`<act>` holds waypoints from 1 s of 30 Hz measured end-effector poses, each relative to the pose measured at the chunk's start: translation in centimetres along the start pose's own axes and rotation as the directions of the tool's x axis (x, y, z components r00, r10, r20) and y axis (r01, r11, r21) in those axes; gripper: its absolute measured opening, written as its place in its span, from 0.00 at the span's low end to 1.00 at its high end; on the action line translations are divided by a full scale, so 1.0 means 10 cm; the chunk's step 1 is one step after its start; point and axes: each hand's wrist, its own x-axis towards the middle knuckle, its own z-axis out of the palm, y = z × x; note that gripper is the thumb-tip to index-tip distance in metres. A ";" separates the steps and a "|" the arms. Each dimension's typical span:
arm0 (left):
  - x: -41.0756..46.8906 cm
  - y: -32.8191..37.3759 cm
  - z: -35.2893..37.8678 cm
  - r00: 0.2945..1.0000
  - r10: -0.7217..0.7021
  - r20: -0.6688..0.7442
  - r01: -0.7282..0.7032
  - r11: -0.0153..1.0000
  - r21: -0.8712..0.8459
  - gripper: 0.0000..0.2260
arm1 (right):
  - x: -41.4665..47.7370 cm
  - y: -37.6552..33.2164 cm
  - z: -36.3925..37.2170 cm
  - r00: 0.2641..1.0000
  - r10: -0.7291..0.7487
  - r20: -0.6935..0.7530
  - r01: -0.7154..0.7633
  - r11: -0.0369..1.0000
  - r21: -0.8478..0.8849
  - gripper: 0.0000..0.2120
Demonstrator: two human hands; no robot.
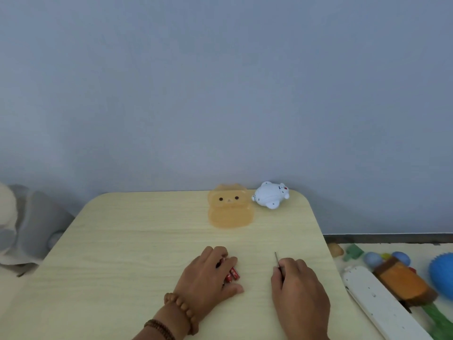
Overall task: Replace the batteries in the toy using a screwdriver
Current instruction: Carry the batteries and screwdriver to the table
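A small white bear-shaped toy [270,195] lies on its side at the far right corner of the pale wooden table [137,241]. Near the front, my left hand [208,273] lies over several red batteries [232,275], its fingers curled round them. To its right, my right hand [300,288] holds a thin screwdriver [277,259]; only the metal shaft sticks out, pointing away from me, and the handle is hidden in the hand. Both hands rest on the table, well short of the toy.
A translucent orange bear-shaped box [229,207] stands just left of the toy by the wall. On the floor to the right lie a white power strip [375,298], a blue spiky ball [442,273] and other toys. Grey cloth [29,229] sits left of the table.
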 end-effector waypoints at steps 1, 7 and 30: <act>-0.02 0.01 0.00 1.000 -0.006 0.005 0.006 1.000 -0.003 0.24 | 0.00 0.00 0.00 1.000 -0.004 -0.008 0.004 1.000 -0.007 0.10; -0.07 0.11 -0.04 0.994 -0.113 -0.004 0.113 0.993 -0.026 0.18 | -0.01 0.00 0.00 0.999 -0.023 -0.031 0.023 1.000 -0.015 0.11; -0.06 -0.22 -0.17 0.982 -0.014 0.187 0.040 0.990 -0.135 0.27 | -0.02 0.02 0.00 0.998 -0.040 -0.053 0.039 0.999 -0.009 0.09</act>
